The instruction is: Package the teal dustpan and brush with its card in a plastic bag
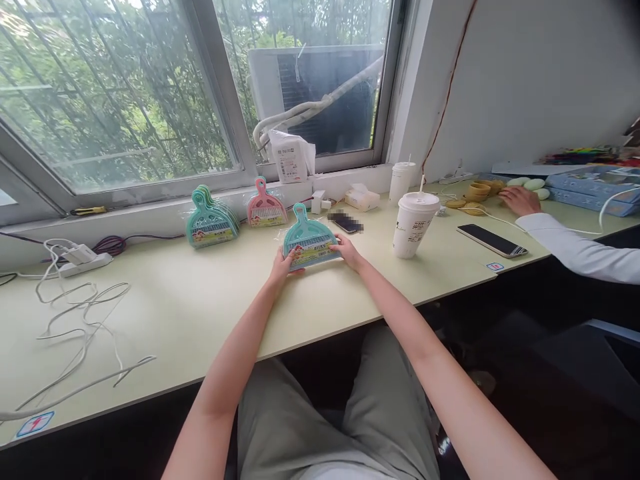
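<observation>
A teal dustpan and brush set [310,241] stands upright on the table in front of me, its handle pointing up and a printed label across its lower part. My left hand [286,261] is closed on its left edge, and my right hand [346,251] grips the right edge. Behind it to the left, a stack of green dustpan sets [210,223] leans near the sill. Between the two, slightly farther back, a pink dustpan set [265,208] stands upright in clear wrapping.
White cables [85,313] and a power strip [83,261] lie at the left. To the right are a white lidded cup [413,227], a second cup [400,181], a phone [345,222] and a larger phone [491,240]. A co-worker's hand [520,200] touches things near small wooden bowls [477,192].
</observation>
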### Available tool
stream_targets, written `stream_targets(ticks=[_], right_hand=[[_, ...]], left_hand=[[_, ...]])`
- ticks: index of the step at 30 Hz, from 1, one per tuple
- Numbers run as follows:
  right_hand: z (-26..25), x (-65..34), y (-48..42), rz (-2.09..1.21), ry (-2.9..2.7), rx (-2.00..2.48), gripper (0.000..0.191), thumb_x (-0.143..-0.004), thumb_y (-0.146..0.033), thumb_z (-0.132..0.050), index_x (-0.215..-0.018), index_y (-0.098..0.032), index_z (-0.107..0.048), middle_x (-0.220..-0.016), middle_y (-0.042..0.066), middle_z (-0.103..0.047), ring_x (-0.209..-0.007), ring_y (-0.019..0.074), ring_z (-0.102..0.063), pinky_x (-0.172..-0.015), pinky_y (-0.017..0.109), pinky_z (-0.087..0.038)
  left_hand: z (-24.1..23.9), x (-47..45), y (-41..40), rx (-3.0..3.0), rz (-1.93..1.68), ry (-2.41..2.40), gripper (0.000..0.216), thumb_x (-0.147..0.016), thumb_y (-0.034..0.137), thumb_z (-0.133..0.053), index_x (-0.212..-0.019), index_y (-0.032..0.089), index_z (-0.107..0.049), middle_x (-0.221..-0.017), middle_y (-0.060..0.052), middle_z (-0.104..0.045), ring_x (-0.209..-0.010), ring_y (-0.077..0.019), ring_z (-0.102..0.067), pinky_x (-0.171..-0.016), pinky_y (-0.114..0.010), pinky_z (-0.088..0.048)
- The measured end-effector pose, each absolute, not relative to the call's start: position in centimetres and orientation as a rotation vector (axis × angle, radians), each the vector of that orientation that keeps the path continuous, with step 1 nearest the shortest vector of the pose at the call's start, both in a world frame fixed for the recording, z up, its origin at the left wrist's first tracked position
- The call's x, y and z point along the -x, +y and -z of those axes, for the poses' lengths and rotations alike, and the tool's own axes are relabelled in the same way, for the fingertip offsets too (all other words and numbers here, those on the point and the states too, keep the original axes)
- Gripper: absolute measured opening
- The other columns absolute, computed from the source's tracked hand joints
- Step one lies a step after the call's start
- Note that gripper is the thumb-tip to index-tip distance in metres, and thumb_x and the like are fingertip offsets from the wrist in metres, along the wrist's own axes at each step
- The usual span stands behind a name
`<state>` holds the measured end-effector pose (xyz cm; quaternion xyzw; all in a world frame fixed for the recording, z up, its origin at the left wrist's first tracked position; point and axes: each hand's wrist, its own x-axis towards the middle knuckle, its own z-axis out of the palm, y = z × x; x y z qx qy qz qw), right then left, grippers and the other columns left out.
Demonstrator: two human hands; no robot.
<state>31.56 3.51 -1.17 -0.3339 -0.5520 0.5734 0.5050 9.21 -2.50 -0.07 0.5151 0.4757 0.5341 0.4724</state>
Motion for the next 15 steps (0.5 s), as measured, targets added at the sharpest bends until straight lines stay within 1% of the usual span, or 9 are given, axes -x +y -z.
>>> stream_targets(ticks=[4,6,9,11,15], right_hand=[[1.4,-31.8,4.0,-1.368,-1.324,0.833,0.041,-0.060,-0.027,-0.067,-0.098,-0.021,-0.055,-0.087,0.001,-0.067,-0.082,0.0177,-0.061,-0.081,0.035,-0.050],[1.4,-31.9,3.8,-1.359,-1.308,0.847,0.039,-0.061,-0.028,-0.066,-0.098,-0.021,-0.056,-0.088,0.001,-0.067,-0.084,0.0180,-0.061,-0.082,0.035,-0.050],[1.3,-32.0,3.5,-1.335,-1.295,0.857,0.037,-0.063,-0.028,-0.066,-0.097,-0.021,-0.057,-0.092,0.001,-0.068,-0.088,0.0179,-0.061,-0.083,0.034,-0.049],[1.3,-31.9,3.4,-1.332,-1.292,0.863,0.036,-0.063,-0.028,-0.067,-0.098,-0.020,-0.057,-0.094,0.001,-0.068,-0.087,0.0172,-0.061,-0.083,0.033,-0.050],[1.2,-31.8,3.5,-1.355,-1.281,0.882,0.037,-0.065,-0.030,-0.068,-0.099,-0.020,-0.058,-0.094,0.002,-0.068,-0.084,0.0163,-0.062,-0.079,0.031,-0.050]], left_hand=[[-0.3,-9.5,-2.7,-1.150,-1.200,1.131,0.062,-0.084,0.065,-0.048,-0.125,0.018,-0.045,-0.118,-0.016,-0.062,-0.085,-0.0251,-0.068,-0.065,-0.042,-0.061],[-0.5,-9.6,-3.0,-1.213,-1.181,1.094,0.064,-0.082,0.066,-0.049,-0.125,0.018,-0.046,-0.118,-0.016,-0.062,-0.086,-0.0253,-0.068,-0.066,-0.042,-0.061],[-0.7,-9.6,-3.5,-1.356,-1.140,1.074,0.065,-0.077,0.056,-0.065,-0.127,0.020,-0.044,-0.122,-0.016,-0.061,-0.081,-0.0229,-0.069,-0.067,-0.040,-0.061],[-0.9,-9.6,-3.7,-1.397,-1.125,1.070,0.066,-0.073,0.047,-0.072,-0.126,0.019,-0.044,-0.122,-0.016,-0.060,-0.078,-0.0212,-0.069,-0.068,-0.040,-0.061],[-0.9,-9.5,-3.6,-1.364,-1.164,1.051,0.059,-0.075,0.037,-0.070,-0.123,0.015,-0.044,-0.115,-0.016,-0.063,-0.077,-0.0210,-0.069,-0.069,-0.040,-0.060]])
